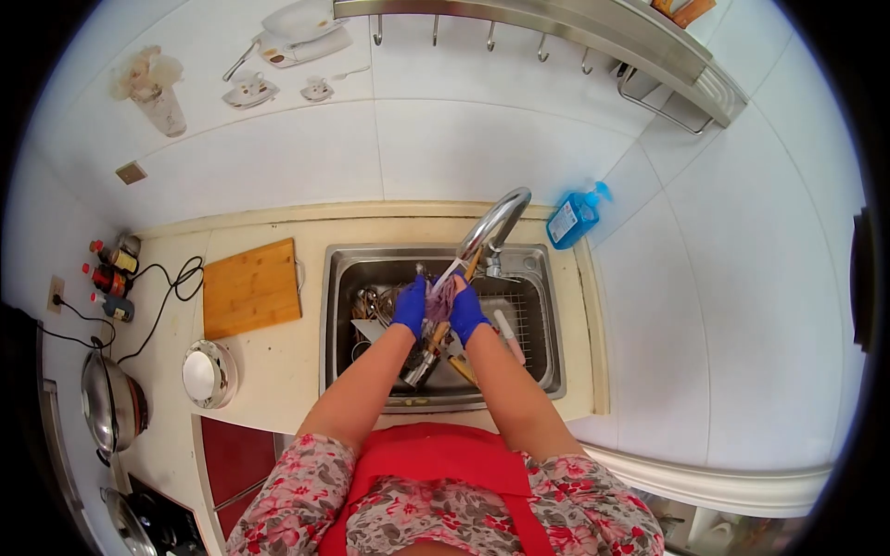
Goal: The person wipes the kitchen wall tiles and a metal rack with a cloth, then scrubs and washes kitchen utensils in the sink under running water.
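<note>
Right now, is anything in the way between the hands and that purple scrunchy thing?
Just the blue gloves, nothing else I can see. The left hand and right hand already hold the purple bundle, over the sink.

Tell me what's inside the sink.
Metal utensils at left, a wire rack at right. Whatever lies beneath the left hand, right hand and purplish bundle is hidden.

One faucet (pixel 489 221), one cutting board (pixel 250 287), one soap dispenser (pixel 570 221), two blue gloves (pixel 408 306), five hooks (pixel 491 44).
</note>
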`<state>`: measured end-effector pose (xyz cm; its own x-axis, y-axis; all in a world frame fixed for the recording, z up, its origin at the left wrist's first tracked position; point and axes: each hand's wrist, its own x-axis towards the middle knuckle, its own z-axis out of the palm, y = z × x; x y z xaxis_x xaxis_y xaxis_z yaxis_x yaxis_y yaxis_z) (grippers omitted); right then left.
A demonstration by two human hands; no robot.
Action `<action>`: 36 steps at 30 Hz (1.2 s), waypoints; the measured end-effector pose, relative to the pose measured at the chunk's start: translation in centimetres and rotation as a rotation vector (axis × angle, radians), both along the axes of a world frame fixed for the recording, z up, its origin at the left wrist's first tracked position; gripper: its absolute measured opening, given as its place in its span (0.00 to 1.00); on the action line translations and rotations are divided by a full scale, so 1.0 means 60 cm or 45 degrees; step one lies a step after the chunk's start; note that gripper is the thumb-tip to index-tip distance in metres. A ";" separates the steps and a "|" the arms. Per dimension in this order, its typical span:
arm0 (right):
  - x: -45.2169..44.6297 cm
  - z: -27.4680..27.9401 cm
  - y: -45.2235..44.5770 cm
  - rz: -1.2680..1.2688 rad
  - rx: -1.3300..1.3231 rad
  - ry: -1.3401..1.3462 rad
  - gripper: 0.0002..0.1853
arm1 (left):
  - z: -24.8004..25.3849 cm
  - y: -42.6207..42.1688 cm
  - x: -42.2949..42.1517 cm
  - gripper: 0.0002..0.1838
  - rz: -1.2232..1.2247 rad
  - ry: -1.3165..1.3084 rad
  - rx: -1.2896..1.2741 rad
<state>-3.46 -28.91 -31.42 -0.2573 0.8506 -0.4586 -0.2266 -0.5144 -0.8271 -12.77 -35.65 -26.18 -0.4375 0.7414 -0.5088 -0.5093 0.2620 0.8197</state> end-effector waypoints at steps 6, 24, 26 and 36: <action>-0.004 0.016 -0.025 0.147 -0.312 0.633 0.09 | -0.081 0.020 0.024 0.17 -0.292 0.136 0.355; -0.039 0.059 -0.076 0.057 0.653 -0.322 0.12 | -0.168 0.046 -0.023 0.11 -0.279 0.713 0.125; -0.042 0.056 -0.075 0.082 0.657 -0.416 0.12 | -0.143 0.035 -0.024 0.14 -0.246 0.711 0.039; 0.026 -0.017 0.003 0.279 0.219 0.128 0.14 | -0.002 -0.013 -0.039 0.16 -0.247 0.270 -0.088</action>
